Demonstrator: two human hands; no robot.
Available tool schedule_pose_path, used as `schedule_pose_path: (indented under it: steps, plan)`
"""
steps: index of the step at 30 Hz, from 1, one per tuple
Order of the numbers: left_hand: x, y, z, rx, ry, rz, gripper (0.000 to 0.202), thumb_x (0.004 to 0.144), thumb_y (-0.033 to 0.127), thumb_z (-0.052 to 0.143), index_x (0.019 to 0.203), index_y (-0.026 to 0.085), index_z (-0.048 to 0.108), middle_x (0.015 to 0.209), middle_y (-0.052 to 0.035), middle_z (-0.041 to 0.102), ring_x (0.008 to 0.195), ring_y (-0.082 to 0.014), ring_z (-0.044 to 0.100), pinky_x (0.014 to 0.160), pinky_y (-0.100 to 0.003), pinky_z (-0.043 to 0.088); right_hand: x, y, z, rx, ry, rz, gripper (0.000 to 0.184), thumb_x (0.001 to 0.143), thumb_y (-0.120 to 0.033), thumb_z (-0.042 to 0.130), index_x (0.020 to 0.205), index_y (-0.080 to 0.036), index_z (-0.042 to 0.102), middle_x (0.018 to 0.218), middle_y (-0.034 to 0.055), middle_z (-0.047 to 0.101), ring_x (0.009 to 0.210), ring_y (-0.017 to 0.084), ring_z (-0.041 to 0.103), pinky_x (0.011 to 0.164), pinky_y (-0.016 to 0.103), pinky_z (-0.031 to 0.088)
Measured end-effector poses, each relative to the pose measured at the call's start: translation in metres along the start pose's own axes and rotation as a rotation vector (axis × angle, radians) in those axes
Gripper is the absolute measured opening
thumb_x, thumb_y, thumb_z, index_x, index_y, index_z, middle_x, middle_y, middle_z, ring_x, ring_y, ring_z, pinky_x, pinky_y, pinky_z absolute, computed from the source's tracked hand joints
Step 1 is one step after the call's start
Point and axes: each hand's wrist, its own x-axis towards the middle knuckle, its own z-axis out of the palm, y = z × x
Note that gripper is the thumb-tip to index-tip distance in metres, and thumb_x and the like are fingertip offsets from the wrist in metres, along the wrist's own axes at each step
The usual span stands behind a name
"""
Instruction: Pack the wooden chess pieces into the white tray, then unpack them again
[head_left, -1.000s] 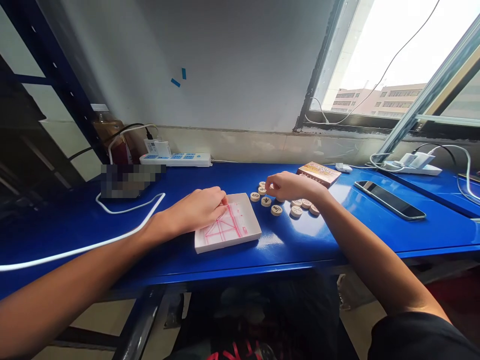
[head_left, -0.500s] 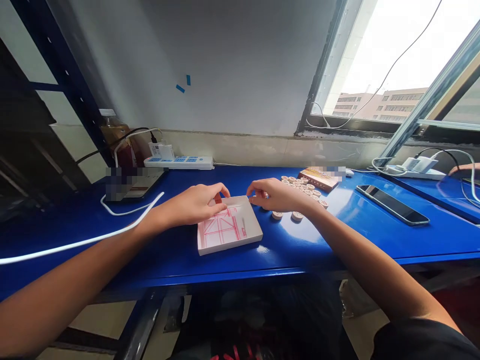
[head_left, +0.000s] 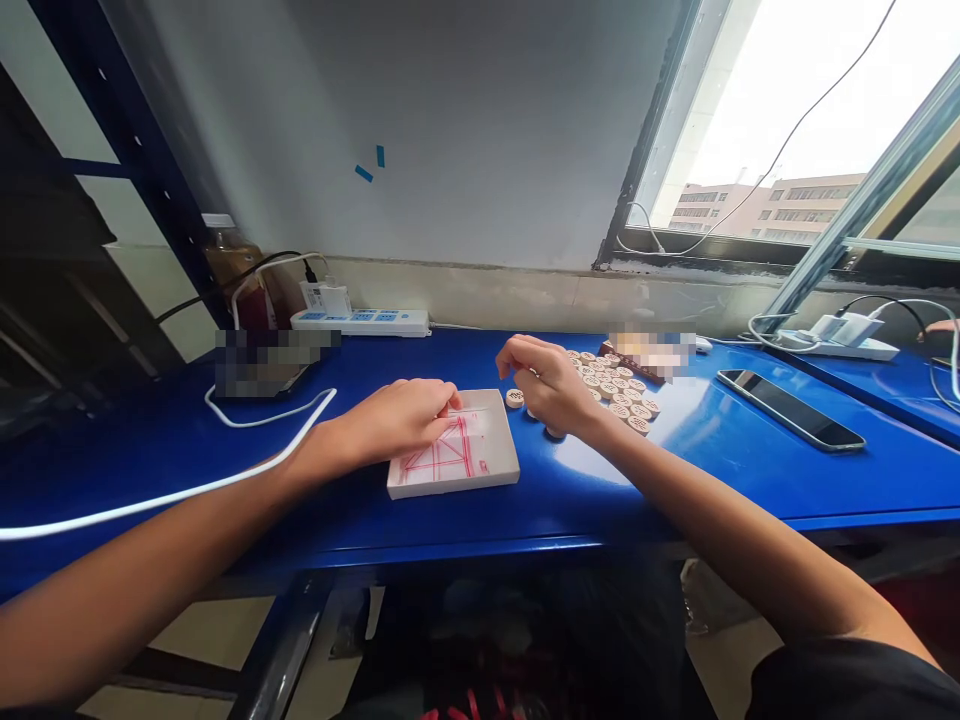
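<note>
Centrally on the blue table (head_left: 712, 480), a shallow white tray (head_left: 480, 482) with red lines drawn across its floor sits near the table's near edge. The left hand (head_left: 397, 420) rests over the tray's left side, covering part of the lines, with its fingertips reaching the floor of the tray. Well apart, the right hand (head_left: 547, 385) curls just beyond the tray, above round wooden game pieces (head_left: 615, 395). Its fingers hide whether they pinch a piece. One lone piece (head_left: 514, 398) sits just beside the tray. A pixelated patch (head_left: 649, 352) obscures whatever lies past the pieces.
</note>
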Motion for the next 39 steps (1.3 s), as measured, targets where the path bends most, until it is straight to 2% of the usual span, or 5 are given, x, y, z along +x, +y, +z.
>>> schedule_pose_path:
  steps: [10, 14, 20, 28, 39]
  plan:
    - [-0.004, -0.005, -0.017, -0.137, 0.283, 0.070, 0.024, 0.079, 0.027, 0.045, 0.091, 0.020, 0.065, 0.098, -0.0043, 0.059, 0.091, -0.0206, 0.057, 0.074, -0.028, 0.043, 0.000, -0.001, -0.002, -0.076, -0.061, 0.088, 0.024, 0.068, -0.010, 0.033, 0.059, -0.018, 0.053, 0.065, 0.0021, 0.052, 0.066, 0.013, 0.047, 0.064, 0.024, 0.034]
    - [-0.004, -0.007, -0.018, -0.304, 0.222, -0.005, 0.019, 0.082, 0.029, 0.047, 0.096, 0.021, 0.058, 0.084, 0.0008, 0.064, 0.072, -0.0165, 0.058, 0.063, -0.026, 0.042, -0.001, 0.000, 0.001, -0.098, -0.007, 0.021, 0.026, 0.067, -0.007, 0.033, 0.052, -0.017, 0.052, 0.059, 0.0020, 0.047, 0.064, 0.012, 0.042, 0.063, 0.024, 0.032]
    - [-0.003, -0.006, -0.019, -0.436, 0.213, 0.021, 0.034, 0.084, 0.031, 0.049, 0.117, 0.021, 0.050, 0.089, -0.0008, 0.065, 0.079, -0.0168, 0.061, 0.061, -0.023, 0.043, -0.001, 0.001, 0.002, -0.100, 0.025, -0.002, 0.029, 0.068, -0.003, 0.035, 0.053, -0.016, 0.056, 0.061, 0.0017, 0.046, 0.065, 0.012, 0.041, 0.061, 0.025, 0.031]
    - [0.001, -0.014, -0.010, -0.153, 0.197, 0.025, 0.026, 0.083, 0.028, 0.045, 0.102, 0.021, 0.061, 0.097, -0.0027, 0.065, 0.084, -0.0189, 0.060, 0.070, -0.027, 0.044, -0.004, 0.007, 0.016, -0.190, -0.224, 0.132, 0.029, 0.076, -0.005, 0.044, 0.086, -0.017, 0.068, 0.089, 0.0049, 0.051, 0.087, 0.015, 0.047, 0.074, 0.026, 0.037]
    - [0.008, -0.005, 0.005, -0.085, 0.102, 0.050, 0.022, 0.086, 0.028, 0.043, 0.094, 0.022, 0.062, 0.096, -0.0034, 0.069, 0.088, -0.0214, 0.063, 0.073, -0.028, 0.044, -0.009, 0.000, 0.020, -0.330, -0.491, 0.017, 0.026, 0.089, -0.016, 0.043, 0.099, -0.018, 0.066, 0.091, 0.0069, 0.051, 0.089, 0.017, 0.046, 0.075, 0.028, 0.034]
